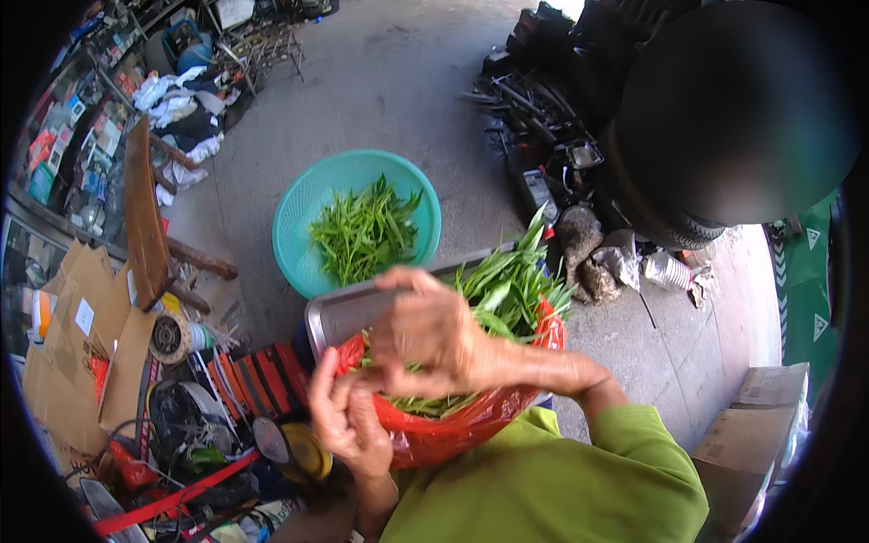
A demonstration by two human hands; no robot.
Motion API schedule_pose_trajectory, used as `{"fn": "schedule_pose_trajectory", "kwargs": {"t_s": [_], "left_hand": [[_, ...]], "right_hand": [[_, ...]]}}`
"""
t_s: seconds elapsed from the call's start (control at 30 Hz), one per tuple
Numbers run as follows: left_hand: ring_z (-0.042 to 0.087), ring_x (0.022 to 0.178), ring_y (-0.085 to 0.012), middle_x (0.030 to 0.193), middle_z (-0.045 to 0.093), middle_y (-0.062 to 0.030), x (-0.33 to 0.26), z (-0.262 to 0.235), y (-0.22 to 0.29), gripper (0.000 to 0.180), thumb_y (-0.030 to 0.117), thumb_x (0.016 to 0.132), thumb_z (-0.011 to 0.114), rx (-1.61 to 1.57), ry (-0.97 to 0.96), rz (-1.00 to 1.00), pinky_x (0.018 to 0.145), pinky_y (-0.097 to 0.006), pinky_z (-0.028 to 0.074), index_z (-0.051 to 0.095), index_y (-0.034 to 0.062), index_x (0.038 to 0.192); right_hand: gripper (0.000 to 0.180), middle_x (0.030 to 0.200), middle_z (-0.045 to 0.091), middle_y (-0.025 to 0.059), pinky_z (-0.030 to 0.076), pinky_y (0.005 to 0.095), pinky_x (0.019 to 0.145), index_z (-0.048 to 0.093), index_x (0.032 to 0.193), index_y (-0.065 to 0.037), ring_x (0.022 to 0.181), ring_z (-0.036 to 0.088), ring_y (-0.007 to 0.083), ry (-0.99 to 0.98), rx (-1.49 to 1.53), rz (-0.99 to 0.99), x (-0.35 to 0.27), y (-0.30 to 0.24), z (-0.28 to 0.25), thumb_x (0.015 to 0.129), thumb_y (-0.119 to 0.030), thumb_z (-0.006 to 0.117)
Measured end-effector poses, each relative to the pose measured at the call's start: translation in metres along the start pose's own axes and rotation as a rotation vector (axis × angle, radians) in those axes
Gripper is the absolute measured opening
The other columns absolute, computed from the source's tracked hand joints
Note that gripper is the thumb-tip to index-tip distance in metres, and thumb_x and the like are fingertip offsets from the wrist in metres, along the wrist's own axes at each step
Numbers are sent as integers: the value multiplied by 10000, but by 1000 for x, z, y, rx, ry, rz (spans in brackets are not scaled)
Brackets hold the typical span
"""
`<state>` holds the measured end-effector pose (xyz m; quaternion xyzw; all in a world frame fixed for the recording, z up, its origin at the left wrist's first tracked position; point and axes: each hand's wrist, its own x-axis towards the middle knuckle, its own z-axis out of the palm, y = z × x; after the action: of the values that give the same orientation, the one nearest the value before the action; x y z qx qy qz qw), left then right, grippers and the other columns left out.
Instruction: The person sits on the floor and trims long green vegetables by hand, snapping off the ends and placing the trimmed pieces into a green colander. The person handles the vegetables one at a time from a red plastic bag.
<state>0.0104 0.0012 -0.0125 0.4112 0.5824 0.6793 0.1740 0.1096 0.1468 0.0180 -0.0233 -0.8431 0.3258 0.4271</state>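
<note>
A red plastic bag (453, 434) full of long-leaved greens (507, 294) lies against my front, over a metal tray (328, 326). My left hand (348, 425) is at the bag's left rim, its fingers bent and drawn together; anything in them is too small or hidden to name. Above the bag's opening, my right hand (425, 335) crosses leftward close to the left fingertips. It is curled and smeared by motion, so its grip does not show. Beyond the tray, a teal plastic basket (294, 204) on the floor holds a loose heap of leafy pieces (367, 231).
To the left are a wooden stool (149, 217), cardboard (68, 353) and a clutter of tools with a red case (258, 385). Dark machine parts (534, 104) and a tyre (670, 217) stand at the far right. A cardboard box (751, 434) is near right.
</note>
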Motion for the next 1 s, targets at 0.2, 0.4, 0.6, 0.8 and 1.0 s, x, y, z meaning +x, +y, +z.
{"fn": "schedule_pose_trajectory", "kwargs": {"t_s": [0.2, 0.4, 0.6, 0.8, 1.0], "left_hand": [[647, 744, -147, 952, 692, -151, -4, -52, -17, 356, 82, 973, 569, 80, 408, -147, 719, -259, 505, 495, -68, 1287], [660, 873, -219, 1017, 682, -161, -66, -128, -116, 231, 57, 936, 597, 343, 402, -381, 814, -312, 532, 626, -52, 1138], [627, 1021, -349, 1110, 662, -206, -110, -136, -147, 197, 99, 832, 673, 1016, 110, -401, 922, -413, 467, 707, 2, 999], [623, 1031, -312, 1143, 651, -192, -71, -127, -123, 184, 124, 875, 657, 744, 264, -385, 923, -392, 464, 703, -20, 980], [630, 1004, -254, 1127, 657, -173, 12, -72, -92, 178, 98, 913, 642, 471, 226, -223, 902, -358, 483, 691, -60, 980]], "right_hand": [[115, 766, 671, 83, 486, 408, 720, 684, 782, -18, 753, 614, 273, 143, -71, -201, 71, 47, -4, 734, -117, 651], [232, 1004, 697, 175, 524, 414, 887, 708, 976, -1, 995, 649, 328, -220, -191, -35, 88, 113, 6, 751, -49, 680], [166, 1001, 670, 149, 521, 423, 818, 669, 915, 19, 915, 634, 334, -575, -262, 218, 27, 86, -12, 759, -36, 681], [184, 983, 633, 137, 477, 429, 894, 632, 928, -1, 996, 603, 307, -379, -283, 280, -72, 17, -10, 785, -98, 698], [342, 1099, 638, 134, 456, 460, 960, 635, 1101, -9, 1079, 592, 316, -204, -374, 407, -121, -4, 15, 799, -133, 737]]}}
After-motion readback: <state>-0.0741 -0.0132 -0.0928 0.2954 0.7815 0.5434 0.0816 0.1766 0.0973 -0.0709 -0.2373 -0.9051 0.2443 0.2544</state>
